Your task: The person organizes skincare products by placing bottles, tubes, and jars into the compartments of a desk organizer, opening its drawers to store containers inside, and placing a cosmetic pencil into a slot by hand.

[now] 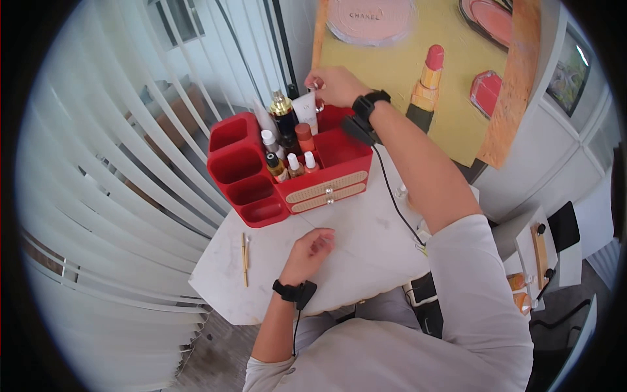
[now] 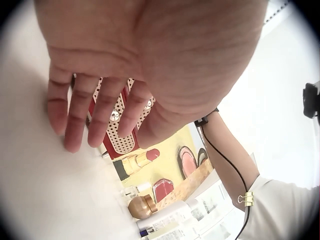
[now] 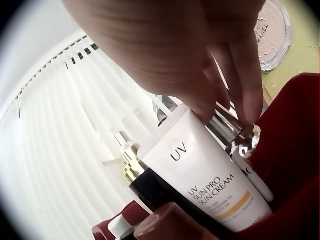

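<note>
A red cosmetics organizer (image 1: 356,153) stands on the white table, with several bottles in its compartments. My right hand (image 1: 336,87) reaches over its back part. In the right wrist view, that hand's fingers pinch a silver cap (image 3: 225,125) above a slim white container (image 3: 252,177), which is partly hidden behind a white sunscreen tube (image 3: 185,165) marked UV. A rounded silver piece (image 3: 248,142) shows just below the fingertips. My left hand (image 1: 310,253) is over the table in front of the organizer, fingers loosely bent and holding nothing.
A black bottle with a gold top (image 1: 283,117) and a brown-capped bottle (image 1: 304,137) stand beside the tube. Thin gold sticks (image 1: 245,261) lie at the table's left. White blinds (image 1: 124,163) hang close on the left; a makeup painting (image 1: 392,85) stands behind.
</note>
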